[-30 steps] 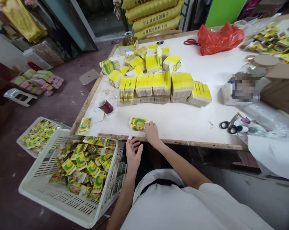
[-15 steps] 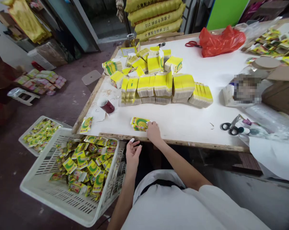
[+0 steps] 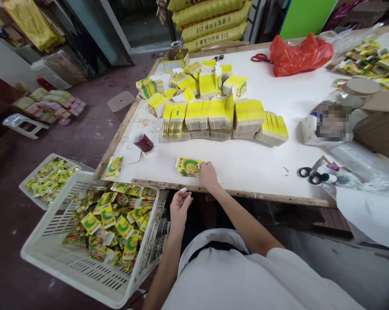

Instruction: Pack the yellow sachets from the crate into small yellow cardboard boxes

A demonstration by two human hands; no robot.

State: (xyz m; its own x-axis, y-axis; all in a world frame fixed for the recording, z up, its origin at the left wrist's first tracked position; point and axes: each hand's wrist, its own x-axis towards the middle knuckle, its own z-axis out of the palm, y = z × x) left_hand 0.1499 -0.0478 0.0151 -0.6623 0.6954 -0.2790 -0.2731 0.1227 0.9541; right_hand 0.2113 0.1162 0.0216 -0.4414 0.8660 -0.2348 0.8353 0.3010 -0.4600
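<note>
Yellow printed packet [image 3: 188, 166], its end pinched by my right hand [image 3: 209, 175], could crease if squeezed too hard; my left hand [image 3: 179, 206] hangs half-curled, empty.

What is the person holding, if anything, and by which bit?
The right grip has its fingers at the packet's right end; whether they pinch or just touch it can't be told. The left grip shows nothing held.

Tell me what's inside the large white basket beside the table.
The large white basket holds a loose heap of yellow-and-green packets; some of its slotted inner surface shows beside them. Whatever lies beneath the top packets is covered from view.
</note>
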